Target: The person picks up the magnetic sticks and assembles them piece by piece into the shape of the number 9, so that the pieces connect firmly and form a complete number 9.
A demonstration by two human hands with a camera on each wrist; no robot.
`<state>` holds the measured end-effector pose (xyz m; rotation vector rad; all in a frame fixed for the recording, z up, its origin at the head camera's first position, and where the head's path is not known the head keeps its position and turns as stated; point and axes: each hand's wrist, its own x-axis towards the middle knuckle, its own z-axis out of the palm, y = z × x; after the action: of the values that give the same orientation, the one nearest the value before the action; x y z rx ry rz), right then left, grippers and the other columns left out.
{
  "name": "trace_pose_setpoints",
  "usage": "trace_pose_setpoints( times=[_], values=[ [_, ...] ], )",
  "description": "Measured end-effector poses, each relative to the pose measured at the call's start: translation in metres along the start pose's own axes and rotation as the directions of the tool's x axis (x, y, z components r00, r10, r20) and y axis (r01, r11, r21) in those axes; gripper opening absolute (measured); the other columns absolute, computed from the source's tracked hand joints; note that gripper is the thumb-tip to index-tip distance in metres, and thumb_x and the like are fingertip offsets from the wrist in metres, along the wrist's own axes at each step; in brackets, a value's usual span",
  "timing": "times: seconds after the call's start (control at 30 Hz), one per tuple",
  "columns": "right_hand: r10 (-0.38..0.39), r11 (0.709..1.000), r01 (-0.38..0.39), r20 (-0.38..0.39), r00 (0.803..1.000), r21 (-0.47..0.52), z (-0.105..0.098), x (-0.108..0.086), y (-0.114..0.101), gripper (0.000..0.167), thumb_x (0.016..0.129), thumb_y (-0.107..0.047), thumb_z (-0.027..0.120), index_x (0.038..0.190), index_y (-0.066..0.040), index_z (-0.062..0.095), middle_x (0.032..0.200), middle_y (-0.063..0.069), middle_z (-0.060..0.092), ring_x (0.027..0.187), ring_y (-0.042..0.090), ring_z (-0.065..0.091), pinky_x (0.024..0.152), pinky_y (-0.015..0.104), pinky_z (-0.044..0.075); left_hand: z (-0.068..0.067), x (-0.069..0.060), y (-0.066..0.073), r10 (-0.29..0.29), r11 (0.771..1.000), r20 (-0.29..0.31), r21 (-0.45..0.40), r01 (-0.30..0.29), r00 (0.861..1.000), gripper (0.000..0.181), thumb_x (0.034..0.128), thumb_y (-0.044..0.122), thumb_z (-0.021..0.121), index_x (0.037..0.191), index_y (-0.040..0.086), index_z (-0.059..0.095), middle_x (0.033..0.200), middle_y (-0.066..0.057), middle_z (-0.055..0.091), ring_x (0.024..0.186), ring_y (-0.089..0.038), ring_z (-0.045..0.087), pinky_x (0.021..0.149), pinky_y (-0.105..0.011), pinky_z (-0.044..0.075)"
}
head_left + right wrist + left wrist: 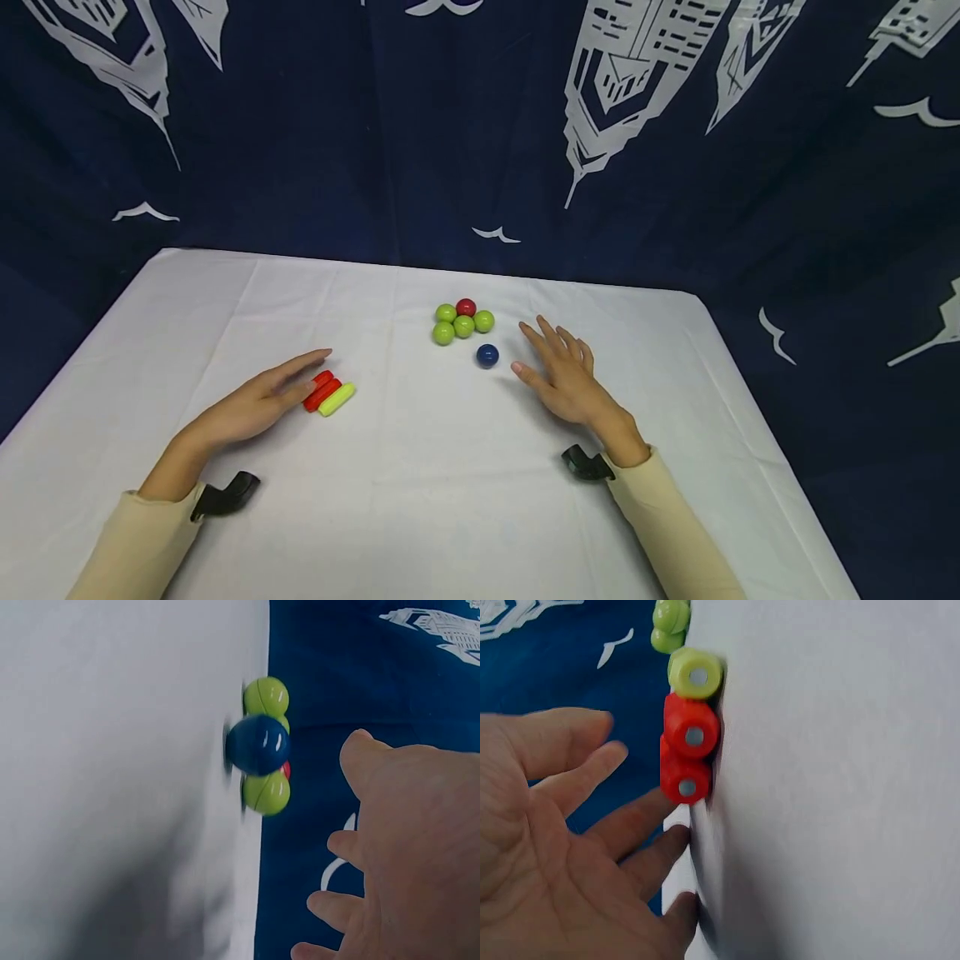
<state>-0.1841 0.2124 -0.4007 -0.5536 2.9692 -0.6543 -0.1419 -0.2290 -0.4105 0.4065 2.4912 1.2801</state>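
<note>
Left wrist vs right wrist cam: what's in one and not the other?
Left wrist only: the left hand, two red rods and a yellow rod, with grey discs in their ends.
Right wrist only: the right hand, a blue ball, part of a red ball.
Both: green balls, white tablecloth, dark blue cloth with white print.

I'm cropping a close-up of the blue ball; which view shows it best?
The right wrist view: the blue ball appears largest there, unobstructed, in front of green balls. The head view shows it whole, but much smaller, near the right hand. The left wrist view doesn't show it.
</note>
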Motion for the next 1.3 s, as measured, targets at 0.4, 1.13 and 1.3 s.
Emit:
trace_pose_setpoints(
  times=[0.4, 1.13, 1.3],
  values=[
    [-0.030, 0.992, 0.025, 0.041, 0.999, 0.123, 0.015, 0.016, -0.015, 0.068, 0.100, -0.051, 0.054, 0.157, -0.021, 0.032, 0.164, 0.012, 0.025, 0.146, 0.037, 0.024, 0.115, 0.063, 0.019, -0.003, 0.000, -0.012, 0.044, 0.998, -0.043, -0.052, -0.047, 0.998, 0.053, 0.0980, 0.009, 0.060, 0.149, 0.013, 0.046, 0.148, -0.012, 0.051, 0.142, -0.036, 0.036, 0.112, -0.061, 0.028],
    [-0.080, 0.932, 0.101, -0.074, 0.994, 0.348, 0.037, 0.032, -0.027, 0.026, 0.093, -0.011, 0.071, 0.119, -0.010, 0.063, 0.115, 0.015, 0.062, 0.099, 0.025, 0.059, 0.088, 0.037, 0.051, -0.003, 0.002, -0.016, 0.015, 0.999, -0.071, -0.049, -0.018, 0.997, 0.047, 0.0958, 0.007, 0.063, 0.141, 0.010, 0.054, 0.146, -0.013, 0.054, 0.141, -0.036, 0.037, 0.113, -0.064, 0.026],
    [-0.055, 0.939, 0.077, -0.075, 0.996, 0.336, 0.037, 0.029, -0.026, 0.020, 0.093, -0.009, 0.071, 0.112, -0.009, 0.064, 0.110, 0.012, 0.062, 0.095, 0.022, 0.060, 0.084, 0.034, 0.051, -0.002, 0.002, -0.016, 0.018, 0.999, -0.067, -0.049, -0.021, 0.998, 0.047, 0.0956, 0.007, 0.063, 0.142, 0.008, 0.053, 0.144, -0.017, 0.054, 0.141, -0.039, 0.037, 0.112, -0.066, 0.026]
  ],
)
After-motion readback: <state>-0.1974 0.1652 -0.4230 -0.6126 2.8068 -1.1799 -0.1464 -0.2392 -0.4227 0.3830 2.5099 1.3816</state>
